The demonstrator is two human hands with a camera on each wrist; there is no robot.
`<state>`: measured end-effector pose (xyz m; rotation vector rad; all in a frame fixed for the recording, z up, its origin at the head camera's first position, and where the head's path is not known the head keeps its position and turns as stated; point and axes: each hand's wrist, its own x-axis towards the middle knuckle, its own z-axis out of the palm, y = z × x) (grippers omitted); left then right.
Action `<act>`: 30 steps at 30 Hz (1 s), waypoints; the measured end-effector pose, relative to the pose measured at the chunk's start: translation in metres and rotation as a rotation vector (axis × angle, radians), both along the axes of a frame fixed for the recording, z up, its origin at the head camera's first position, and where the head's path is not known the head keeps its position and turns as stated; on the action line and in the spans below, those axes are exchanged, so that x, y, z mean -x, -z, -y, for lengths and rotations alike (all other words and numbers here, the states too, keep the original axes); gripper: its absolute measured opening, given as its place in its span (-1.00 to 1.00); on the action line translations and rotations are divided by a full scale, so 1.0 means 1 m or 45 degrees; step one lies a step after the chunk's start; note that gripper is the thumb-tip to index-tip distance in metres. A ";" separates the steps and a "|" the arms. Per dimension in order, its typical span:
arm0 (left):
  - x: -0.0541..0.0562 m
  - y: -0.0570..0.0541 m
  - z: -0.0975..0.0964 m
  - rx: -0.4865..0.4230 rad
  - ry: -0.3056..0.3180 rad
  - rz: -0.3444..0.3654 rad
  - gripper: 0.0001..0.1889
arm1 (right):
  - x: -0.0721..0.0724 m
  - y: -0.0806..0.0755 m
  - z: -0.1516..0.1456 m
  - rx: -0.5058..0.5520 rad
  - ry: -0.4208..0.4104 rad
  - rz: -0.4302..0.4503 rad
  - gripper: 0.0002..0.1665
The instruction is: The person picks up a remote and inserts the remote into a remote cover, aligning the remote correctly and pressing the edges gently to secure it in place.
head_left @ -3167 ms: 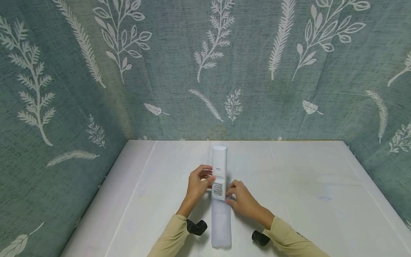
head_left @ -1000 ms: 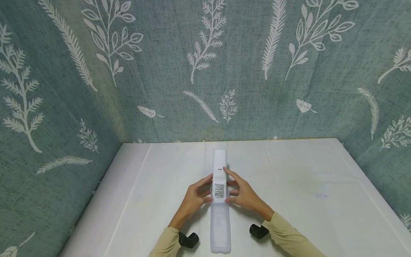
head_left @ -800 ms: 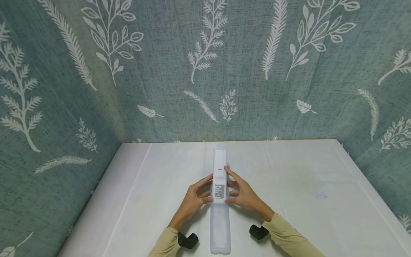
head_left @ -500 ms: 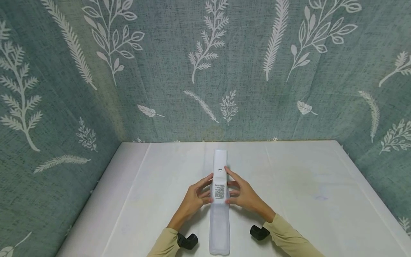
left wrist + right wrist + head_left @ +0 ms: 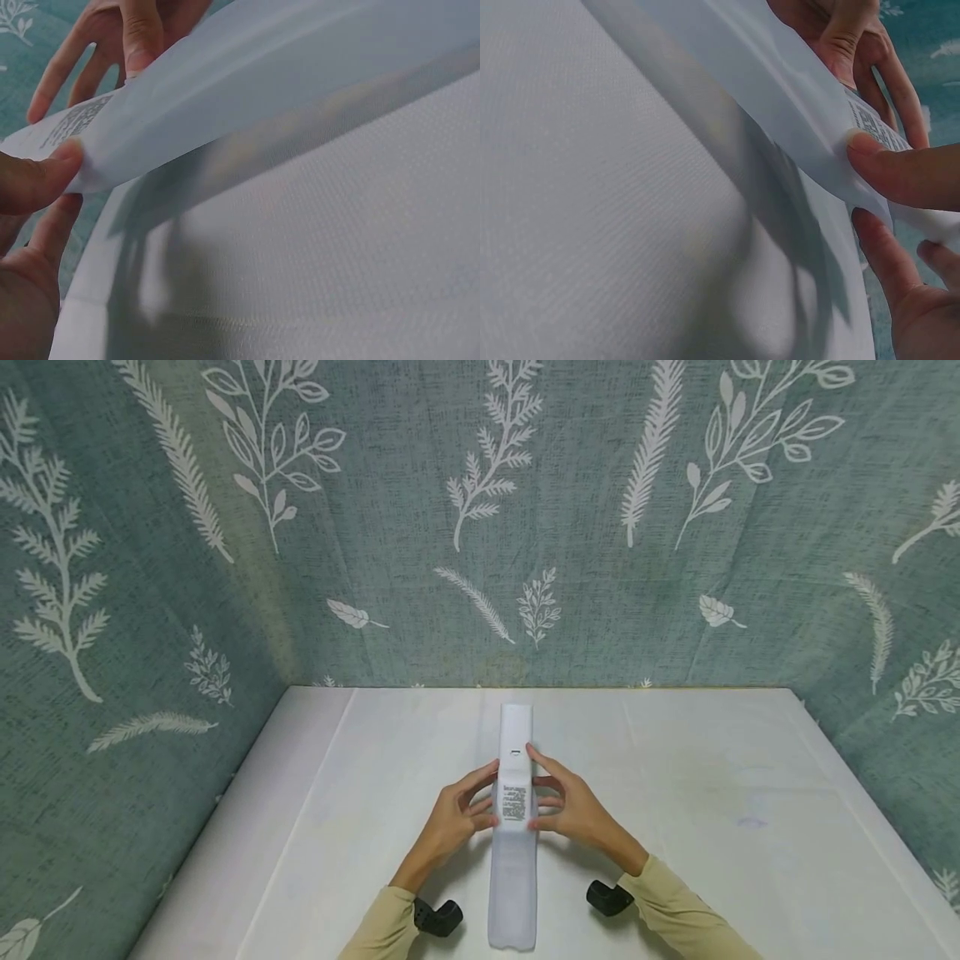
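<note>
A long white remote control (image 5: 516, 727), its back with a small latch mark and printed label upward, lies lengthwise at mid-table. Its near end is in the mouth of a translucent plastic sleeve (image 5: 513, 893), which stretches toward me. On the left side, my left hand (image 5: 450, 818) pinches the sleeve's edge at the label, thumb above and a finger below in the left wrist view. Opposite it, my right hand (image 5: 577, 810) pinches the other edge. That hand's index finger reaches up along the remote's side. The right wrist view shows the sleeve (image 5: 772, 82) raised off the cloth, shadow beneath.
A white cloth covers the table (image 5: 675, 777). Green leaf-patterned fabric (image 5: 390, 527) walls it at the back and both sides. A black wrist camera (image 5: 437, 917) sits under the left wrist, another black camera (image 5: 609, 898) under the right.
Since the earliest frame, my left hand has come down to the label and the right index finger has stretched up the remote. The sleeve's mouth now surrounds the label end. Little differs over the last second.
</note>
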<state>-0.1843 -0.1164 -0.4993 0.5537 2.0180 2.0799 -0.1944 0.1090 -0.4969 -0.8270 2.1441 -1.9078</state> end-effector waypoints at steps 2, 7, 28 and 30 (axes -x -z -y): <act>0.000 0.000 0.000 0.004 -0.003 -0.006 -0.14 | -0.001 -0.001 0.000 -0.001 -0.006 0.009 0.22; -0.001 -0.001 0.000 0.004 0.010 -0.024 -0.17 | -0.001 -0.004 0.000 -0.020 0.002 0.020 0.24; -0.004 -0.015 0.001 -0.010 0.032 -0.074 -0.23 | -0.004 -0.018 -0.003 -0.021 -0.004 -0.028 0.27; -0.004 -0.016 0.001 -0.007 0.025 -0.067 -0.23 | -0.004 -0.019 -0.003 -0.020 -0.007 -0.040 0.27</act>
